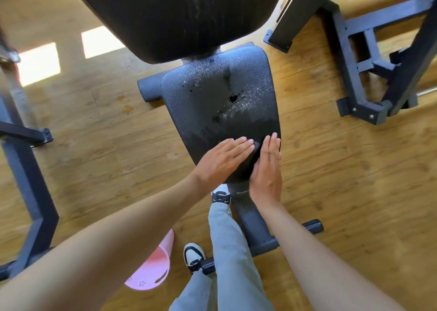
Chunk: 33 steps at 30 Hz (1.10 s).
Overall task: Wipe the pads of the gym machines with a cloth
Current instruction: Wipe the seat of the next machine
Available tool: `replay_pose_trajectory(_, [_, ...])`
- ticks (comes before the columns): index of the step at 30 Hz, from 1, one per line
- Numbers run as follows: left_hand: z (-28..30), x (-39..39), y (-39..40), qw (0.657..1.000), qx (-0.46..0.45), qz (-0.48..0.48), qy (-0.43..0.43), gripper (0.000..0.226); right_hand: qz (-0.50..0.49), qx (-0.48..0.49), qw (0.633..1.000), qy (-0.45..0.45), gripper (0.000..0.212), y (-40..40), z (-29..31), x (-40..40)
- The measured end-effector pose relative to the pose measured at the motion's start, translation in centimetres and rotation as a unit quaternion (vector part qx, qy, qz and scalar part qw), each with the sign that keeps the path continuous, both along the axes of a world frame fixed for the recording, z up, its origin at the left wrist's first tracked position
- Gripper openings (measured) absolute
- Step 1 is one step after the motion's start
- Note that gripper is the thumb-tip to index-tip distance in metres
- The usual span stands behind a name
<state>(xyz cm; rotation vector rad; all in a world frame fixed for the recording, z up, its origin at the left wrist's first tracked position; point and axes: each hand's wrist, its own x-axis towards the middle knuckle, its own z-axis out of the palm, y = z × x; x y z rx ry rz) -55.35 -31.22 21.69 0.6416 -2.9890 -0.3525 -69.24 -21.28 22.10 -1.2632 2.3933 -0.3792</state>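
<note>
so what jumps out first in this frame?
Both hands, left hand and right hand, lie flat with straight fingers on the near end of the black seat pad. The pad's middle has a torn hole with pale speckling around it. A pink basket sits on the floor, lower left.

Bright daylight patches glare on the floor (pixel 99 112); wide-angle edges bend and blur.

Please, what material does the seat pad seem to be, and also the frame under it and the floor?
Seat pad: probably black vinyl or imitation leather, judging by its pebbled grain and dull sheen; there is a small hole near the middle. Frame: likely painted steel, dark matt blue-grey, with round tube ends. Floor: wood-look planks with visible grain and seams; real wood or laminate cannot be told.
</note>
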Motion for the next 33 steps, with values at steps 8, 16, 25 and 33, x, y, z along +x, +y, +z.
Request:
replay_pose_trajectory(8, [-0.9,-7.2,-3.4,0.996,-0.077,-0.038,-0.028,0.053,-0.024,-0.019,0.999,-0.022,0.064,-0.1,0.0,0.3])
replay_pose_trajectory(16, [-0.6,-10.6,-7.8,0.997,-0.072,-0.013,0.002,0.06,-0.04,0.003,0.999,0.015,0.075,-0.5,0.1,1.3])
replay_pose_trajectory(25, [1.6,-12.9,-19.4,0.97,0.033,0.237,0.039,0.019,-0.039,0.007,0.999,0.034,0.078,-0.5,-0.7,1.1])
replay_pose_trajectory(33, [-0.2,-6.2,-8.1,0.998,0.026,0.003,0.057,0.064,-0.034,0.006,0.999,0.007,0.072,-0.4,0.1,0.8])
